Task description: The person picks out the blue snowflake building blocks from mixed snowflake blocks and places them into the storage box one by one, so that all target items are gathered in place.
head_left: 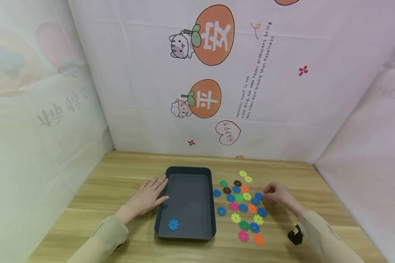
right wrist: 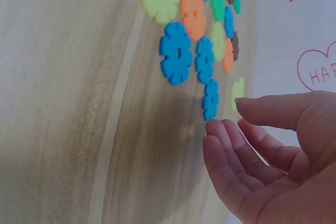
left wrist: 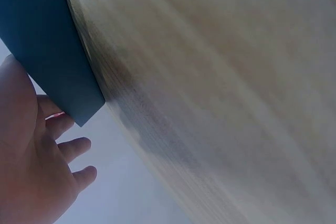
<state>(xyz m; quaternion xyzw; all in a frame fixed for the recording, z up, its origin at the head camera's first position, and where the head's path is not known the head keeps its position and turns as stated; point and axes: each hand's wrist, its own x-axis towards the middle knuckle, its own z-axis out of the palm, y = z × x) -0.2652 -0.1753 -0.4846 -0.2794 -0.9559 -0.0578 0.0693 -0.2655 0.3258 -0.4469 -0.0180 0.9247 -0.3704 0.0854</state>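
Note:
My left hand (head_left: 147,196) lies with straight, spread fingers on the left rim of a dark grey rectangular tray (head_left: 187,193). In the left wrist view its fingers are at the tray's outer wall (left wrist: 50,40). A blue notched plastic disc (head_left: 173,225) lies inside the tray near its front left corner. On the right, my right hand (head_left: 279,195) is low over the table, beside a blue disc (head_left: 259,196) at the right edge of a spread of discs. The right wrist view shows its fingers loosely bent, thumb and fingertips apart, nothing between them, fingertips right at that disc.
Several flat notched discs in blue, green, yellow, orange, pink and brown lie right of the tray, among them a pink disc (head_left: 243,236) and an orange disc (head_left: 259,239). A small black object (head_left: 295,235) is by the right sleeve. Printed white sheets (head_left: 145,91) enclose the wooden table.

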